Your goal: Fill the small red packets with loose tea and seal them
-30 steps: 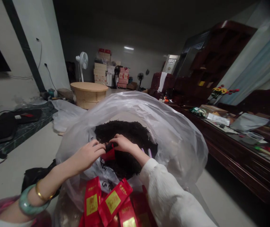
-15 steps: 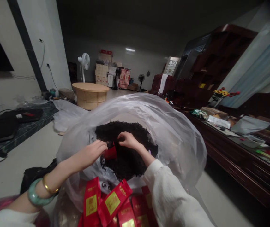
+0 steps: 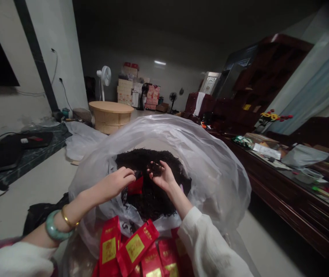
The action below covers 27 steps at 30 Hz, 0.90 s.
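A big clear plastic bag [image 3: 210,161] stands before me, filled with dark loose tea leaves [image 3: 149,200]. My left hand [image 3: 116,184] is closed on a small red packet [image 3: 135,186], held over the leaves at the bag's mouth. My right hand [image 3: 161,175] is turned palm up just right of the packet, fingers cupped around a pinch of tea leaves. Several red and gold packets [image 3: 137,250] lie in a pile below my arms. A green bangle and a gold bracelet sit on my left wrist.
A dark wooden table [image 3: 297,192] cluttered with papers and bags runs along the right. A round wooden tub [image 3: 111,115] and a standing fan [image 3: 104,79] are farther back. A low dark ledge [image 3: 14,154] with cables is on the left. Stacked boxes line the far wall.
My right hand has lifted off the packet's mouth and turned palm up with tea leaves in it. My left hand still holds the red packet, shifted slightly right.
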{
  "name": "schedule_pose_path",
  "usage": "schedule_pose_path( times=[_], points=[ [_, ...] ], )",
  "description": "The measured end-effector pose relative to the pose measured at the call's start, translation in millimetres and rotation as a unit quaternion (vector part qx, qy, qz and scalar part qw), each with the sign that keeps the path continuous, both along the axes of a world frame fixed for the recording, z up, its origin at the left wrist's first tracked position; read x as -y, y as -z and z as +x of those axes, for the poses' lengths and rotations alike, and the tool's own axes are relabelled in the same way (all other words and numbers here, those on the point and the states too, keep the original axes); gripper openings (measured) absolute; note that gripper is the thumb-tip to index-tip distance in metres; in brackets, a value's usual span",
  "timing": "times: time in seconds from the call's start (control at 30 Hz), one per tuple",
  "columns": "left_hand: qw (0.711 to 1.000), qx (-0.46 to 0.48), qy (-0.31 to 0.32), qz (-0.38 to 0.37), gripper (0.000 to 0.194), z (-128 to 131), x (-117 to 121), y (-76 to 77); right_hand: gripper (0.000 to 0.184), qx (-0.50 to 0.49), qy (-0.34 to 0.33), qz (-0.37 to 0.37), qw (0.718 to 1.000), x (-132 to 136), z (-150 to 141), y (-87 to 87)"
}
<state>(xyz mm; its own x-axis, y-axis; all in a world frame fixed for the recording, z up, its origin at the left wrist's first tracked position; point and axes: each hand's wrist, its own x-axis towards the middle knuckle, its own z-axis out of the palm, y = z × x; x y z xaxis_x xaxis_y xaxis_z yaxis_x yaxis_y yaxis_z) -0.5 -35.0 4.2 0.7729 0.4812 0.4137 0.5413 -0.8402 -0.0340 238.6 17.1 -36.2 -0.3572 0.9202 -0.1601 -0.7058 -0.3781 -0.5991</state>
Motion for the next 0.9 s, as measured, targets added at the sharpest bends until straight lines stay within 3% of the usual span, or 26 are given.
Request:
schedule_pose_path(
  times=[0.1, 0.4, 0.57, 0.63, 0.77, 0.9],
  points=[
    [1.0, -0.003, -0.003, -0.002, 0.033, 1, 0, -2.6, 0.01, 0.021, 0.03, 0.033, 0.999, -1, -4, -8.0],
    [1.0, 0.004, -0.001, 0.007, 0.032, 7, -6, 0.5, 0.028, 0.119, 0.065, 0.103, 0.985, 10, -10, -43.2],
    [1.0, -0.008, -0.008, 0.013, 0.034, 11, -9, -3.6, 0.031, 0.179, 0.068, 0.185, 0.964, 18, -27, -57.2],
    [1.0, -0.007, -0.005, 0.013, 0.034, 12, -11, -4.2, 0.031, 0.241, 0.075, 0.238, 0.938, 21, -35, -57.8],
    [1.0, 0.004, -0.008, 0.022, 0.029, 11, -15, -1.4, 0.027, 0.376, 0.096, 0.354, 0.851, 28, -43, -57.7],
    [0.999, 0.037, -0.012, 0.035, 0.026, 7, -20, 2.5, 0.029, 0.457, 0.064, 0.402, 0.791, 34, -36, -62.2]
  ],
)
